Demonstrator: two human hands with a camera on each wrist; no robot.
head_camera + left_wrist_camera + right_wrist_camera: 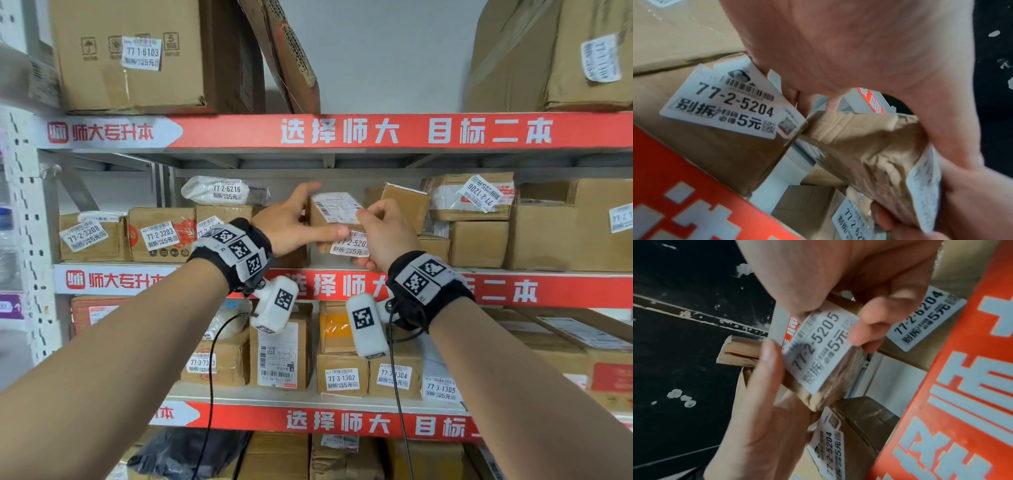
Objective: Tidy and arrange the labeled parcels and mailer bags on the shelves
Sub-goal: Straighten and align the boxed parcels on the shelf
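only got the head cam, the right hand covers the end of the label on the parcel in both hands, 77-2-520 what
Observer: The right wrist view shows it whole: the held parcel reads 77-2-5205, with the right hand pinching it across that label.
Operator: ok and whats behind the left wrist, cant see there
Observer: The left wrist view shows a brown box labelled 77-2-5204 right beside the held parcel.
Operator: and on the other side
Observer: The right wrist view shows a box labelled 77-2-6204 there, just behind the red shelf strip.
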